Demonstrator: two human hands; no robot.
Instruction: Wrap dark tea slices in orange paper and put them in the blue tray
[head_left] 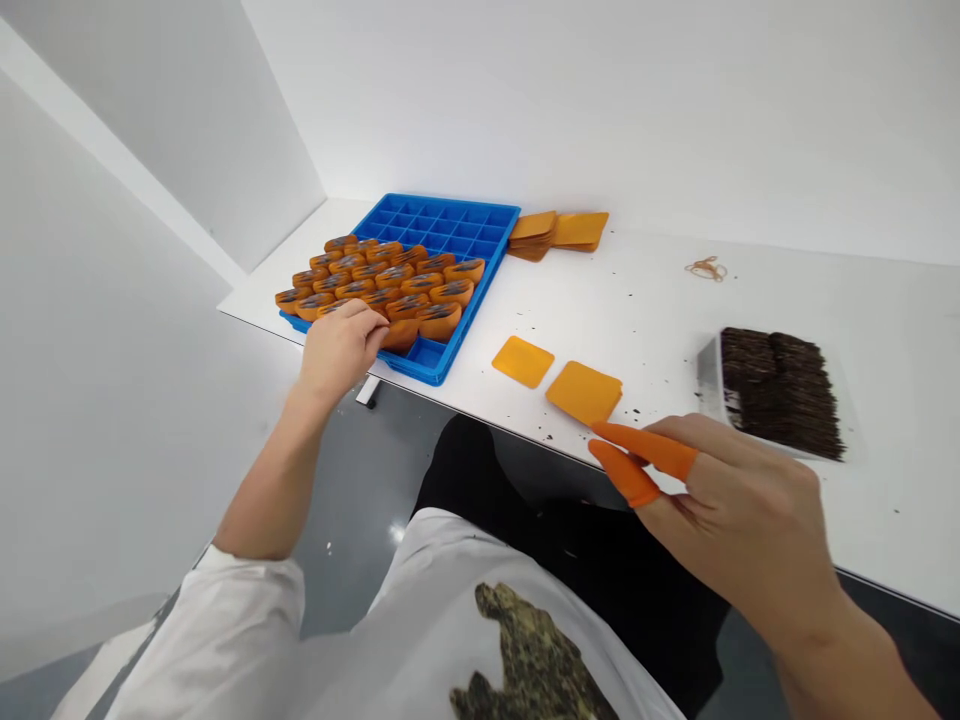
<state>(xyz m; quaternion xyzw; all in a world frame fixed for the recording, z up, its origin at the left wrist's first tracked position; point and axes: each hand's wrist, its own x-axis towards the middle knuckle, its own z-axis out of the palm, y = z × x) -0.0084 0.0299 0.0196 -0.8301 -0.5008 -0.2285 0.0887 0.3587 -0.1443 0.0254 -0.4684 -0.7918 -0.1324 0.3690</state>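
My left hand (pixel 341 350) pinches the edge of an orange pouch (pixel 401 336) in a front compartment of the blue divided tray (pixel 429 375). Rows of curled orange pouches (pixel 454 292) with dark contents fill the tray's nearer part; its back compartments hold nothing. Orange covers sit on the thumb and index finger of my right hand (pixel 720 500). Those two fingertips are slightly apart, with nothing between them, beside a small stack of orange sheets (pixel 585 391). A single orange sheet (pixel 523 361) lies flat to its left.
More orange sheets (pixel 532 232) are stacked behind the tray's right edge. At the right stands a clear container (pixel 709 378) of dark thin strips (pixel 784 390). Rubber bands (pixel 706 268) and dark crumbs lie on the white table (pixel 645 300). A white wall runs behind.
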